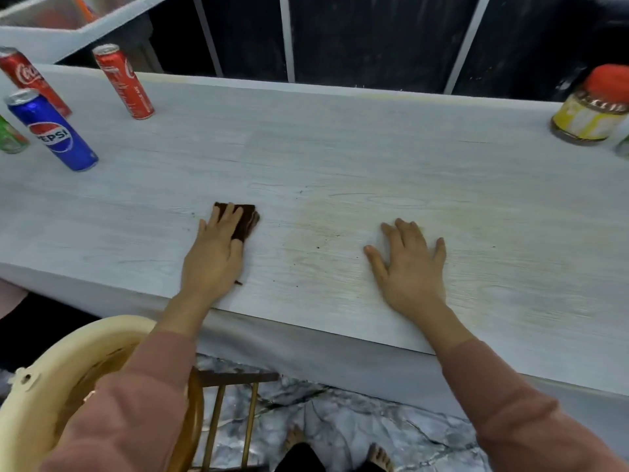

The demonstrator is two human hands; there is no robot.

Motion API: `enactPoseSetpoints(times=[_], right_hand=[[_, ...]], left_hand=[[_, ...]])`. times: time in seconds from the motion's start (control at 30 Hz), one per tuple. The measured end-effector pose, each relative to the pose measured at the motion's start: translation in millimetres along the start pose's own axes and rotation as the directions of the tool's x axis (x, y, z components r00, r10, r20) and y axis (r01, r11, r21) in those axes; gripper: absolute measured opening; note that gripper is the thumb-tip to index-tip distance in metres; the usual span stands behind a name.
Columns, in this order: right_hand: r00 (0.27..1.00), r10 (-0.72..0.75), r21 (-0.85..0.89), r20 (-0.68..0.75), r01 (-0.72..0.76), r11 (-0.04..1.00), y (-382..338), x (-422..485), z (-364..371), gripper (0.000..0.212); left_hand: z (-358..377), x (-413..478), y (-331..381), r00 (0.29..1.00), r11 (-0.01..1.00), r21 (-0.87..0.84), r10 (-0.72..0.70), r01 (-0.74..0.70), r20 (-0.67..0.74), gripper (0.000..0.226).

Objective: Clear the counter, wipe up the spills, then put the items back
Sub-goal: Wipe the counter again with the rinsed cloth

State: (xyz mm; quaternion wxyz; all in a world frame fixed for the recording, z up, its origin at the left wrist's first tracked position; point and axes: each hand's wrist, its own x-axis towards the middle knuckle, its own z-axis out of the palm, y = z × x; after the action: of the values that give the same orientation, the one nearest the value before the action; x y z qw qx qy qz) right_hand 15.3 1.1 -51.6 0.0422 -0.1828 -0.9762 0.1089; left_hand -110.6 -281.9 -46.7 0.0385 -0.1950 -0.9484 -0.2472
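Note:
My left hand [214, 253] presses flat on a dark brown cloth [246, 219] in the middle of the pale wood-grain counter [374, 158]. My right hand [412, 264] lies flat on the counter with its fingers spread and nothing in it. Between and around the hands a faint yellowish smear [323, 233] with small dark specks marks the surface. At the far left stand two red Coca-Cola cans [124, 81] [32, 80], a blue Pepsi can [51, 129] and a green can [12, 137] cut off by the frame edge.
A jar with a red lid and yellow label [594, 107] stands at the far right. A cream plastic basin [44, 379] rests on a wooden stool [235, 403] below the counter's near edge. Dark panels rise behind the counter. Bare feet [340, 451] stand on a marble floor.

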Motion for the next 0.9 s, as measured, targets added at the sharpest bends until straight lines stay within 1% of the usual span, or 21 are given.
enactPoseSetpoints(times=[0.07,0.13,0.17,0.2,0.27,0.3,0.33,0.37,0.4,0.43,0.47,0.5,0.53,0.57,0.6,0.63,0.7,0.77,0.83,0.87,0.9], right_hand=[[1.000,0.002,0.013,0.013,-0.002,1.000,1.2,1.4,-0.9,0.064],[1.000,-0.012,0.045,0.016,0.011,0.999,3.2,2.0,-1.7,0.061],[1.000,-0.018,0.080,0.008,0.017,0.997,4.5,1.8,-2.3,0.058],[1.000,-0.015,0.140,-0.014,0.016,0.990,6.4,1.1,-3.7,0.055],[0.996,0.013,0.263,-0.086,0.010,0.965,15.1,-1.5,-9.1,0.049],[0.993,0.020,0.267,-0.114,0.012,0.963,23.1,-2.7,-12.7,0.048],[0.992,0.019,0.236,-0.126,0.012,0.972,32.9,-3.5,-16.7,0.048],[0.992,0.015,0.188,-0.123,0.008,0.982,43.9,-4.2,-20.0,0.049],[0.994,0.016,0.139,-0.107,-0.001,0.990,55.4,-5.4,-22.9,0.051],[0.996,0.020,0.098,-0.084,-0.012,0.995,65.7,-6.9,-24.4,0.053],[0.998,0.024,0.070,-0.059,-0.019,0.997,73.7,-8.6,-24.0,0.054],[0.999,0.023,0.056,-0.036,-0.021,0.998,78.7,-9.8,-23.2,0.056],[1.000,0.019,0.050,-0.014,-0.018,0.999,80.8,-10.4,-21.9,0.057],[1.000,0.012,0.045,0.003,-0.012,0.999,80.9,-9.8,-20.8,0.057],[1.000,0.006,0.040,0.016,-0.007,0.999,80.2,-8.7,-20.1,0.057],[1.000,0.002,0.036,0.023,-0.003,0.999,79.1,-7.7,-20.3,0.057],[1.000,-0.001,0.042,0.025,0.000,0.999,79.1,-7.2,-21.3,0.055],[1.000,-0.010,0.060,0.017,0.009,0.998,80.9,-8.7,-21.7,0.053],[1.000,-0.019,0.068,0.009,0.019,0.998,83.0,-9.9,-22.1,0.053],[1.000,-0.021,0.067,0.006,0.021,0.998,83.8,-9.6,-22.4,0.054],[1.000,-0.020,0.067,0.006,0.020,0.998,84.5,-8.7,-22.3,0.054]], left_hand=[[16.1,-9.5,20.2,0.998,0.995,0.078,-0.069,0.068,0.009,0.055],[36.8,-21.8,64.9,0.990,0.981,0.136,-0.143,0.139,0.018,0.054],[49.4,-30.9,92.7,0.992,0.981,0.154,-0.120,0.115,0.026,0.056],[62.3,-42.6,121.0,0.998,0.985,0.167,-0.050,0.042,0.044,0.058],[78.6,-64.8,155.9,0.980,0.976,0.161,0.124,-0.149,0.156,0.059],[77.1,-69.2,158.0,0.958,0.962,0.145,0.199,-0.231,0.207,0.059],[70.7,-67.6,147.6,0.941,0.953,0.125,0.240,-0.275,0.239,0.059],[61.9,-62.4,131.2,0.935,0.953,0.100,0.254,-0.285,0.247,0.059],[53.1,-54.9,110.9,0.945,0.961,0.105,0.227,-0.257,0.237,0.059],[45.9,-44.8,91.2,0.966,0.970,0.148,0.161,-0.192,0.200,0.060],[40.3,-33.0,75.5,0.989,0.977,0.199,0.046,-0.074,0.139,0.059],[38.3,-21.7,69.9,0.994,0.970,0.232,-0.086,0.070,0.060,0.056],[42.4,-12.5,75.4,0.981,0.949,0.249,-0.194,0.191,-0.016,0.053],[50.6,-6.1,93.1,0.967,0.933,0.252,-0.247,0.257,-0.068,0.052],[61.4,-3.6,116.6,0.969,0.935,0.253,-0.238,0.248,-0.067,0.051],[74.3,-5.4,142.9,0.983,0.953,0.241,-0.175,0.182,-0.053,0.051],[100.7,-26.6,188.1,1.000,0.980,0.200,0.018,-0.022,0.020,0.051],[100.3,-59.9,202.9,0.975,0.971,0.147,0.165,-0.187,0.152,0.053],[78.0,-72.8,174.3,0.960,0.965,0.118,0.210,-0.234,0.187,0.058],[67.2,-72.3,148.5,0.968,0.966,0.147,0.186,-0.211,0.166,0.060],[54.6,-66.8,122.0,0.983,0.973,0.175,0.125,-0.148,0.137,0.062]])
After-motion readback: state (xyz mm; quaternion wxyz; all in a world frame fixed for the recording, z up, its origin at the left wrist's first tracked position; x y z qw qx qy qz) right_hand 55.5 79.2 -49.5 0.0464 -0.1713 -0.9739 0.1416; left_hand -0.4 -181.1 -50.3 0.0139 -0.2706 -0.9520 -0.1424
